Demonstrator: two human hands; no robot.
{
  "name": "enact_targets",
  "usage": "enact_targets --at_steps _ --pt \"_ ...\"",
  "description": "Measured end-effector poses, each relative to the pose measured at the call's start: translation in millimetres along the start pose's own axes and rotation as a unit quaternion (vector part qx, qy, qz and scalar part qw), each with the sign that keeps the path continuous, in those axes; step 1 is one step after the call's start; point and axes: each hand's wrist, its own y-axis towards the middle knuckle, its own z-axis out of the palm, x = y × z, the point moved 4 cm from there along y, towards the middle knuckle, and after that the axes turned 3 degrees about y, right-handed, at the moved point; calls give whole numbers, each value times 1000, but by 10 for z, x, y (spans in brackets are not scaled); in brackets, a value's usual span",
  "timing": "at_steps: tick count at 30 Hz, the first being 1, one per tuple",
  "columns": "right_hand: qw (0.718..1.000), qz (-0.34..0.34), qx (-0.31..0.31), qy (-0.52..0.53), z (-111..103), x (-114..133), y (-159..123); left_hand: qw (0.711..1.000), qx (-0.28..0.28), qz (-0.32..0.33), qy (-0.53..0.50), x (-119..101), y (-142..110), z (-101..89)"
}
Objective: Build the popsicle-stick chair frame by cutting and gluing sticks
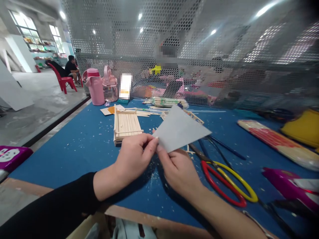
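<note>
Both hands pinch the near corner of a grey-white triangular sheet (pixel 180 129), held tilted above the blue table. My left hand (pixel 136 156) has its thumb and forefinger pressed together at the left tip of that corner. From below, my right hand (pixel 179 169) grips the same corner, its thumb on the face of the sheet. Just beyond my left hand stands a small model made of wooden sticks (pixel 127 122), with a slatted surface and short corner posts. To the right of my right hand lie scissors (pixel 224 182) with one red and one yellow handle.
A pink thermos (pixel 95 88), a clear pink bottle (pixel 110 88) and a bundle of wrapped sticks (pixel 169 102) stand or lie along the perforated metal screen (pixel 139 43). At right are a packet of sticks (pixel 276 142) and a purple tool (pixel 291 186). Scraps dot the blue table (pixel 82 146).
</note>
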Motion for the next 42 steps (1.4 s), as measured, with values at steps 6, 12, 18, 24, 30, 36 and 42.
enact_targets --at_steps 6,12,18,24,30,36,42 --pt "999 -15 -2 -39 2 -35 9 997 31 27 59 -62 25 -12" --pt "999 2 22 -45 12 -17 4 998 23 12 63 -47 21 -23" --pt "999 27 45 5 1 -15 9 991 45 46 119 -91 26 14" --pt "998 45 43 19 -19 -52 6 991 53 41 115 -92 28 27" --pt "999 24 27 7 -22 -3 -7 976 31 130 172 -117 -21 47" --pt "999 16 33 -3 -31 8 -24 977 18 100 185 -102 3 39" --pt "999 -13 13 -40 -33 14 -53 983 16 65 169 -96 10 52"
